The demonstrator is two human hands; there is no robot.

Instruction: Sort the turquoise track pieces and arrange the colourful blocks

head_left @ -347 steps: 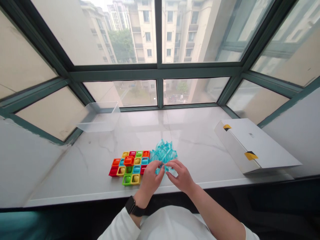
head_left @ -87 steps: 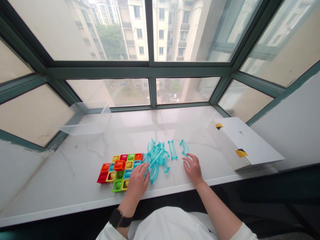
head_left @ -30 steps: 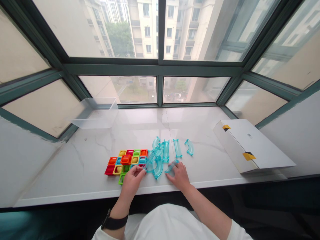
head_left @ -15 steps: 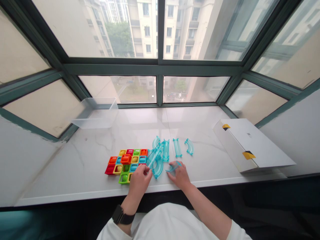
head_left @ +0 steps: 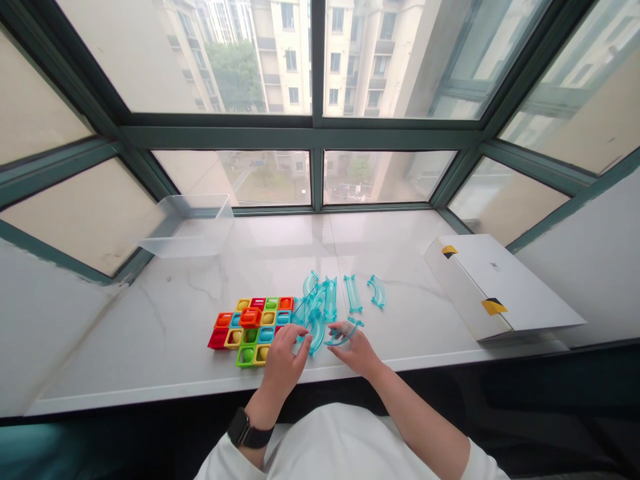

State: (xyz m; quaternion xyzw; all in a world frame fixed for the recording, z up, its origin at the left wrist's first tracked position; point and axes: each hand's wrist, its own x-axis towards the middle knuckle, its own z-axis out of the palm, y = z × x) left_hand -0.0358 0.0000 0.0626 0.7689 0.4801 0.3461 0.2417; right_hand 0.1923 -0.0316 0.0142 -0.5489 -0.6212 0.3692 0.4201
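My left hand (head_left: 286, 353) rests just right of the coloured blocks, thumb and forefinger apart at the edge of a pile of clear blue track pieces (head_left: 317, 329). Nothing shows between those fingers. In my right hand (head_left: 356, 349) is a curved clear blue track piece (head_left: 345, 335), held above the counter near its front edge. A straight track piece (head_left: 331, 299) lies at the pile's right side. Beyond it lie another straight piece (head_left: 353, 294) and a curved piece (head_left: 377, 291), apart from each other.
Square blocks (head_left: 246, 356) in red, yellow, green and blue sit in rows on the white marble counter (head_left: 165, 347). A clear plastic bin (head_left: 193, 247) stands at the back left. At the right is a white box (head_left: 505, 283) with yellow-black tape; windows rise behind.
My left hand has let go of a straight track piece, and its fingers have parted. The curved piece in my right hand has turned and shows more of its length.
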